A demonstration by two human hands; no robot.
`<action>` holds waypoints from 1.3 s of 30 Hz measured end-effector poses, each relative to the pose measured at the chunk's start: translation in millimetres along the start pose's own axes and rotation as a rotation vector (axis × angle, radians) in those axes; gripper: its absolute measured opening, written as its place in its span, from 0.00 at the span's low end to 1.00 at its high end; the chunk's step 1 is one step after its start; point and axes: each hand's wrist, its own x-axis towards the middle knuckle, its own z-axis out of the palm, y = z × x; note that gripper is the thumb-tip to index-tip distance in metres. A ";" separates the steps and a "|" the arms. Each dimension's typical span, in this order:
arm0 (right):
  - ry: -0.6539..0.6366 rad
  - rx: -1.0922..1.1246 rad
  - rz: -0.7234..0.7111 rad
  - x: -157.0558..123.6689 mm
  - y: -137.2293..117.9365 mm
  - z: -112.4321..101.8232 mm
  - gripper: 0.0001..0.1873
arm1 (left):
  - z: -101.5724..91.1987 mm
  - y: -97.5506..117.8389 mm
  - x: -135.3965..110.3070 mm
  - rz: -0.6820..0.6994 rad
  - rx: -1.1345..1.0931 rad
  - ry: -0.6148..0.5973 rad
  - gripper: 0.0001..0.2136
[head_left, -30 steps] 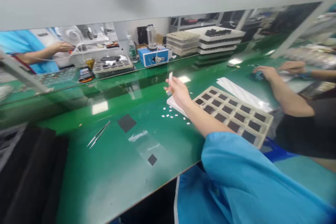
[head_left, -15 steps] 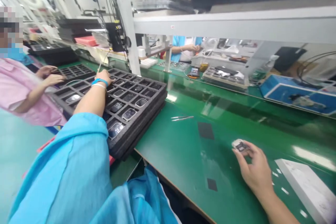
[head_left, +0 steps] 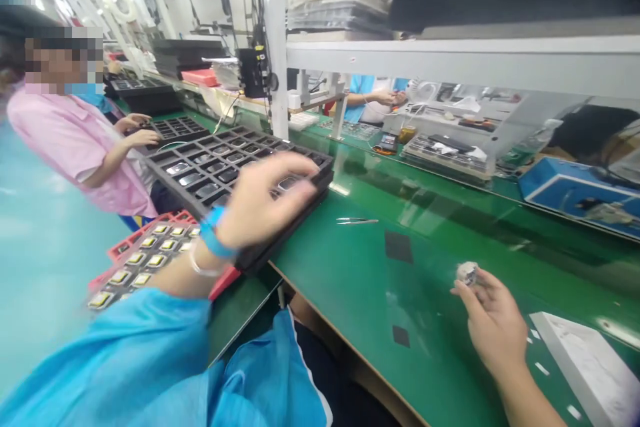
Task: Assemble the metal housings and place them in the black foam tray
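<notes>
Small part (head_left: 467, 273) held right of the black tray (head_left: 327, 180)

The right hand (head_left: 500, 320) pinches the part between thumb and fingers above the table (head_left: 340, 293). Over the tray's near side hangs the left hand (head_left: 263, 203), blurred, thumb and fingers apart, nothing seen between them. The step looks like handling parts between tray and table; the next move seems to call for a steady, light pinch. Half a second ago, the left hand reached farther across the tray.
</notes>
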 end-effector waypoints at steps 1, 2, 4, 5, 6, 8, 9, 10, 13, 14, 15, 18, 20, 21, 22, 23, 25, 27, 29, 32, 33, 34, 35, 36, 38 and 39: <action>-0.027 0.072 0.048 -1.3 -2.1 3.0 0.34 | 24.9 28.2 -17.1 0.099 -0.115 -0.113 0.09; -0.051 0.123 0.092 -3.0 -4.5 6.1 0.35 | 53.9 49.3 -30.6 0.143 -0.235 -0.245 0.09; -0.074 0.184 0.132 -7.4 -9.6 11.2 0.36 | 119.4 69.2 -44.5 0.034 -0.433 -0.416 0.14; -0.074 0.201 0.131 -9.8 -12.0 12.9 0.36 | 152.9 69.6 -45.5 -0.070 -0.537 -0.474 0.19; -0.071 0.211 0.121 -12.1 -14.0 13.9 0.37 | 185.1 65.9 -43.5 -0.184 -0.659 -0.528 0.27; -0.038 0.182 0.071 -15.6 -16.9 14.1 0.36 | 240.2 53.5 -36.2 -0.381 -0.953 -0.671 0.37; -0.008 0.142 0.038 -16.8 -17.9 13.5 0.35 | 261.3 47.3 -33.3 -0.436 -1.097 -0.729 0.38; 0.021 0.087 0.006 -17.7 -18.6 12.7 0.34 | 277.6 42.0 -32.0 -0.484 -1.223 -0.773 0.39; 0.050 -0.068 -0.039 -19.7 -20.8 11.1 0.30 | 299.0 31.9 -37.9 -0.638 -1.479 -0.809 0.41; 0.031 -0.085 -0.032 -20.5 -21.7 11.2 0.29 | 299.4 30.0 -41.6 -0.692 -1.522 -0.799 0.42; 0.005 -0.082 -0.018 -21.3 -22.9 11.7 0.29 | 298.1 28.7 -45.1 -0.730 -1.546 -0.792 0.41; -0.071 0.037 0.058 -24.2 -27.3 14.5 0.29 | 291.6 27.1 -50.1 -0.763 -1.543 -0.742 0.39; -0.090 0.144 0.128 -25.9 -30.9 15.6 0.30 | 289.1 27.0 -49.3 -0.748 -1.511 -0.706 0.39; -0.085 0.172 0.148 -26.6 -32.5 15.5 0.29 | 288.2 27.2 -48.3 -0.733 -1.487 -0.693 0.39; -0.075 0.171 0.149 -27.1 -33.8 14.7 0.27 | 287.5 27.4 -47.3 -0.711 -1.457 -0.679 0.39; -0.064 0.139 0.131 -27.4 -34.6 13.5 0.24 | 286.7 27.8 -46.5 -0.684 -1.425 -0.669 0.39; -0.043 0.025 0.069 -27.4 -34.4 10.2 0.20 | 284.9 28.5 -45.9 -0.628 -1.369 -0.659 0.38; -0.032 -0.068 0.024 -27.1 -32.0 7.0 0.20 | 283.5 29.0 -46.4 -0.579 -1.326 -0.666 0.37; -0.019 -0.105 -0.010 -27.0 -29.1 5.4 0.19 | 283.6 29.3 -47.4 -0.554 -1.312 -0.668 0.36; 0.003 -0.107 -0.070 -27.6 -28.0 6.2 0.16 | 285.5 29.8 -48.2 -0.547 -1.333 -0.642 0.35; 0.007 -0.100 -0.087 -27.9 -28.9 6.7 0.15 | 285.8 30.2 -48.1 -0.547 -1.338 -0.633 0.35; 0.006 -0.094 -0.105 -28.4 -30.4 7.1 0.14 | 285.8 30.7 -47.9 -0.549 -1.338 -0.628 0.34; 0.002 -0.090 -0.124 -28.8 -32.3 7.3 0.13 | 285.4 31.2 -47.5 -0.552 -1.333 -0.627 0.34; -0.004 -0.093 -0.144 -29.1 -34.3 7.2 0.12 | 284.6 31.7 -47.1 -0.556 -1.328 -0.627 0.34; -0.015 -0.109 -0.183 -29.7 -38.3 6.5 0.11 | 282.6 32.2 -46.5 -0.561 -1.326 -0.623 0.33; -0.020 -0.117 -0.197 -29.8 -39.8 6.1 0.11 | 281.7 32.0 -46.5 -0.558 -1.324 -0.621 0.32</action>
